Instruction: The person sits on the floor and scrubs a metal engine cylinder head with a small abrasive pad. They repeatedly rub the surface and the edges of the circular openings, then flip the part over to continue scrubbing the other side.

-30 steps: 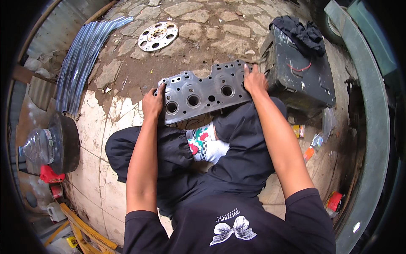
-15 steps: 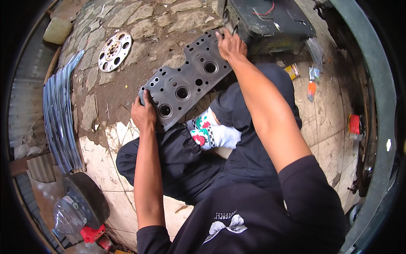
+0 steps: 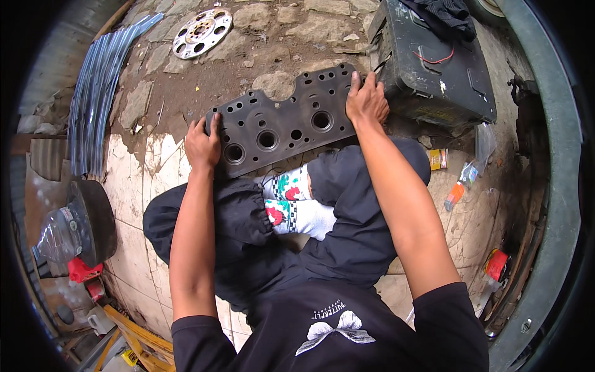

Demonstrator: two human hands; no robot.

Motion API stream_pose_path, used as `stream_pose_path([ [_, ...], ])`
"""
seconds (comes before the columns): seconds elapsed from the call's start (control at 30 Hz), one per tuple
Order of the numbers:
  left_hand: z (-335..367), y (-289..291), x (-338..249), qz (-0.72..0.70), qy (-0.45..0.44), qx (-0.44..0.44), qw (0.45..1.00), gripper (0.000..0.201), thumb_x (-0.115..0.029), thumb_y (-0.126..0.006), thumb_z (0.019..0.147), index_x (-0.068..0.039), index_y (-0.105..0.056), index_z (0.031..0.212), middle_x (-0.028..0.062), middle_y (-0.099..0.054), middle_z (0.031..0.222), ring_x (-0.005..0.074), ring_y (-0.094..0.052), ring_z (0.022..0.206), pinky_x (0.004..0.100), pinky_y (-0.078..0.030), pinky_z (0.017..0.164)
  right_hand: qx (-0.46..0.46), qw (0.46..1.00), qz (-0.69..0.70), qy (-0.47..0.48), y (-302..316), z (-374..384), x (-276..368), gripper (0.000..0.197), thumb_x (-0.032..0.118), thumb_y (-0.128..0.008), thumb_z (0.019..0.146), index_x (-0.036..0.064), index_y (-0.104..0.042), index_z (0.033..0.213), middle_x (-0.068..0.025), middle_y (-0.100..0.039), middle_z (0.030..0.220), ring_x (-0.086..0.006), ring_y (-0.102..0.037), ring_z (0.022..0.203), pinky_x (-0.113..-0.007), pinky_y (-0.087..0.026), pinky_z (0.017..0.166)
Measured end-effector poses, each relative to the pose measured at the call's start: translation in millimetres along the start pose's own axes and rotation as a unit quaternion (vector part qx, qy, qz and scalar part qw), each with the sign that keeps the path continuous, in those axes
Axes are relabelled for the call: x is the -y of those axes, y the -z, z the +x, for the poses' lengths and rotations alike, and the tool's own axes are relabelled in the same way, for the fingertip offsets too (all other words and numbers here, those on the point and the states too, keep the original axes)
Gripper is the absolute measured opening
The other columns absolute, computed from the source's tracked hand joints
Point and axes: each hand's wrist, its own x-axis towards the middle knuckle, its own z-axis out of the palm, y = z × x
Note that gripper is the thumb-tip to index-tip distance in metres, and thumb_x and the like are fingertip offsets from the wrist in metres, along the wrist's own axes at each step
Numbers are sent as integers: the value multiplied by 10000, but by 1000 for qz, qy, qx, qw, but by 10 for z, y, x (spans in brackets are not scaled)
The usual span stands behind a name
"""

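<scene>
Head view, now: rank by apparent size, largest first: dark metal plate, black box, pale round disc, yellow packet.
1. Dark metal plate and black box: too close to rank
2. Pale round disc
3. Yellow packet

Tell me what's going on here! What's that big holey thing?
A person sits cross-legged, holding a dark metal slab full of round holes. The left hand grips its left end and the right hand its right end. A pale disc lies farther ahead on the ground, and a dark box stands near the right hand.
</scene>
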Motion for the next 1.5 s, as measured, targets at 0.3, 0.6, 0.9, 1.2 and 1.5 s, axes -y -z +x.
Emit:
stream_pose_path([
  [0.3,-216,-125,52,-9,-41,-61,997,724,-648,-565,1030,8,-745,1278,282,-676,1322,474,-673,1184,499,-539,1011,-33,999,38,1,-38,-72,-162,590,589,-422,1101,136,-550,1457,-262,-641,1309,-484,-704,1091,-581,-565,918],
  [0.6,-447,-75,-177,-40,-97,-65,992,543,-584,-634,1015,-91,-761,1204,184,-684,1166,434,-727,976,510,-584,816,-79,991,106,1,-308,-48,-570,524,534,-385,1129,94,-534,1372,-317,-669,1228,-533,-656,1126,-597,-526,963],
  [0.9,-175,-1,-126,-63,-51,-46,996,639,-670,-593,1003,-82,-788,1159,184,-708,1144,445,-721,993,524,-569,842,-6,998,58,-6,-135,43,-269,541,546,-338,1136,93,-530,1363,-330,-682,1246,-527,-651,1177,-590,-516,1000],
  [1.2,576,33,-150,-76,94,130,984,862,-828,-490,960,-66,-798,1220,274,-750,1215,438,-684,1224,487,-509,1057,91,994,-34,-52,89,456,323,777,692,-351,1079,112,-481,1578,-295,-604,1444,-487,-629,1312,-583,-493,1098],
  [1.5,949,-151,162,-95,134,164,973,801,-722,-623,969,51,-809,1070,273,-786,1030,326,-750,1000,433,-526,953,115,989,-84,35,-118,786,571,718,667,-489,1047,46,-722,1320,-233,-737,1287,-427,-670,1273,-564,-512,1056],
])
